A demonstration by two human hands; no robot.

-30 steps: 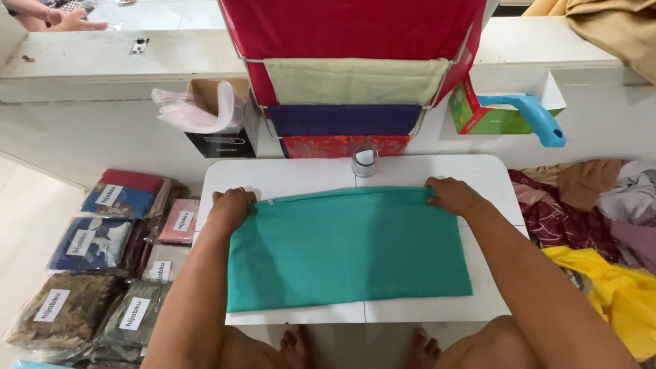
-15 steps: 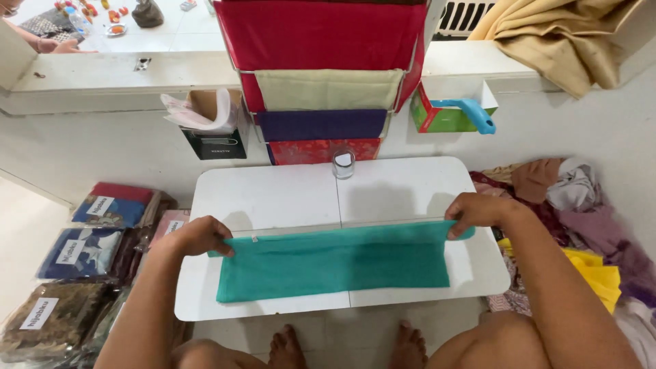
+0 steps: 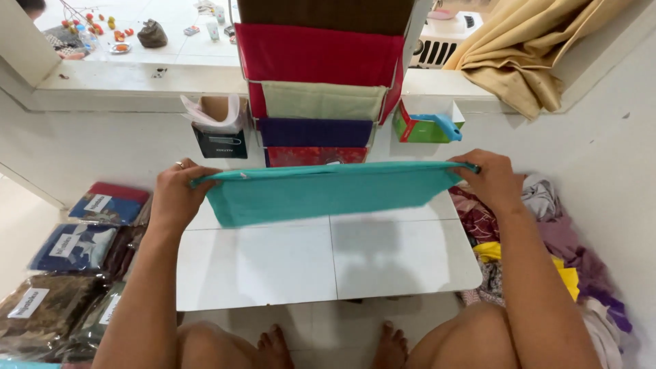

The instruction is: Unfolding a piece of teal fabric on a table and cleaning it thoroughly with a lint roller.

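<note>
Above the white table (image 3: 287, 266): folded teal cloth (image 3: 321, 191), held stretched and lifted.
Left hand (image 3: 174, 195): fingers pinching its left corner.
Right hand (image 3: 493, 179): fingers pinching its right corner.

I see a low white table (image 3: 287, 266) with rounded corners, and a seam runs down its middle. The near part of its top is bare and carries only a shadow, while the far edge is hidden from me. The table stands on a pale tiled floor (image 3: 27, 225). On the floor to my left lie flat plastic packets of cloth (image 3: 75, 249) with white labels, packed close together. On the floor to my right a heap of loose coloured cloths (image 3: 547, 239) lies against the wall.
</note>
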